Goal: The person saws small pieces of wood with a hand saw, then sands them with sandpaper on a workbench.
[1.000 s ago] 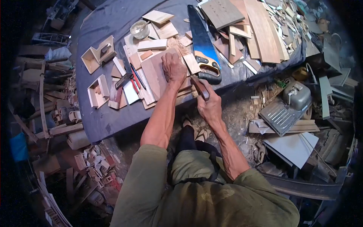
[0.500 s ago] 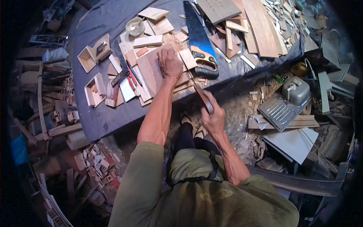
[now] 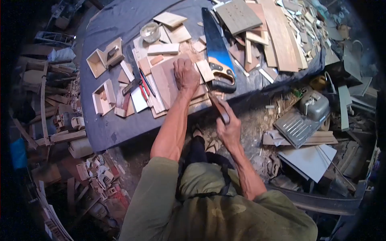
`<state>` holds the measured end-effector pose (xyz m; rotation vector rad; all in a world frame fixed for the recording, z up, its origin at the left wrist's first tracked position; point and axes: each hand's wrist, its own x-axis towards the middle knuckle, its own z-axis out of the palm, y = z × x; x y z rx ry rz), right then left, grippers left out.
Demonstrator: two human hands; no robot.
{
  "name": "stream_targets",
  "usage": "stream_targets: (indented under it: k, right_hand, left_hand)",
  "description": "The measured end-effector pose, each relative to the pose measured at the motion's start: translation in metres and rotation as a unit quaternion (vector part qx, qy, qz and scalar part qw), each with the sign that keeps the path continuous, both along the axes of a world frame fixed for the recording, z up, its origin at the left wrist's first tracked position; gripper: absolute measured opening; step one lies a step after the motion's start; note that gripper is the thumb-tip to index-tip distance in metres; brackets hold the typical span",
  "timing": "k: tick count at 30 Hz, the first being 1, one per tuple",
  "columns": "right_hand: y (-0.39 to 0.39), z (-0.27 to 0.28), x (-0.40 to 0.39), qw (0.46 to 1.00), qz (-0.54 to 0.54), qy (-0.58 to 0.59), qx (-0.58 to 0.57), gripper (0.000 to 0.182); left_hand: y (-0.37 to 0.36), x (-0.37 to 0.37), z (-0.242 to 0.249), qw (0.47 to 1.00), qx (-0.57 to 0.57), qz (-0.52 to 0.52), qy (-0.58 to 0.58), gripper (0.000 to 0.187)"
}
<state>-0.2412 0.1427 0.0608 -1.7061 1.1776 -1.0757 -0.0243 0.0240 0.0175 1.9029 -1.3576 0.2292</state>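
My left hand (image 3: pixel 186 76) presses down with curled fingers on a brown wooden board (image 3: pixel 163 82) near the table's front edge; whether it pinches anything is hidden. My right hand (image 3: pixel 228 125) is wrapped round the handle of a small saw (image 3: pixel 217 105), whose thin blade reaches up to the board's right side. Against that blade lies a small pale wood piece (image 3: pixel 205 70). Just right of it, a large handsaw (image 3: pixel 219 52) with a blue, orange and black handle rests flat. Red-handled pliers (image 3: pixel 143 89) lie left of the board.
A glass jar (image 3: pixel 150 32) stands behind the board. Small open wooden boxes (image 3: pixel 103 97) sit at the left. Planks (image 3: pixel 277 36) and offcuts fill the table's right. A metal sink (image 3: pixel 299 120) lies on the cluttered floor at the right.
The table and its things appear shifted slightly right and down in the view. My left hand stays on the board, and my right hand still holds the small saw, slightly lower in view.
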Motion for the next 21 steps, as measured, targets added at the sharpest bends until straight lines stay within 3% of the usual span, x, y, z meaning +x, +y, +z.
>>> stream_targets:
  k: [2,6,8,11,18,19,21]
  right_hand:
    - [-0.014,0.015,0.014,0.994,0.0,0.058,0.094,0.055]
    - [-0.004,0.009,0.009,0.999,-0.014,0.025,-0.026,0.054]
    - [0.007,0.003,0.0,1.0,-0.009,-0.008,-0.003,0.054]
    - [-0.021,0.015,0.024,0.999,-0.003,0.035,0.037,0.058]
    - [0.011,-0.012,0.001,0.999,-0.026,-0.008,-0.045,0.054]
    - [-0.003,-0.004,0.011,0.998,-0.023,0.032,0.055,0.052]
    - [-0.012,-0.002,0.023,0.998,-0.019,-0.018,0.053,0.051]
  left_hand:
    - [0.004,-0.002,0.0,1.0,0.014,-0.007,-0.008,0.006]
    - [0.002,-0.003,-0.003,0.999,-0.008,0.007,-0.034,0.007]
    - [-0.009,0.003,0.005,0.999,-0.015,0.002,-0.031,0.007]
    - [0.004,0.001,-0.003,0.999,0.001,-0.018,-0.033,0.01]
    - [0.01,-0.003,-0.011,1.0,-0.001,-0.019,-0.006,0.005]
    - [0.007,-0.003,-0.008,1.0,0.007,-0.019,-0.007,0.005]
    - [0.003,0.004,0.0,1.0,0.009,-0.013,-0.014,0.005]
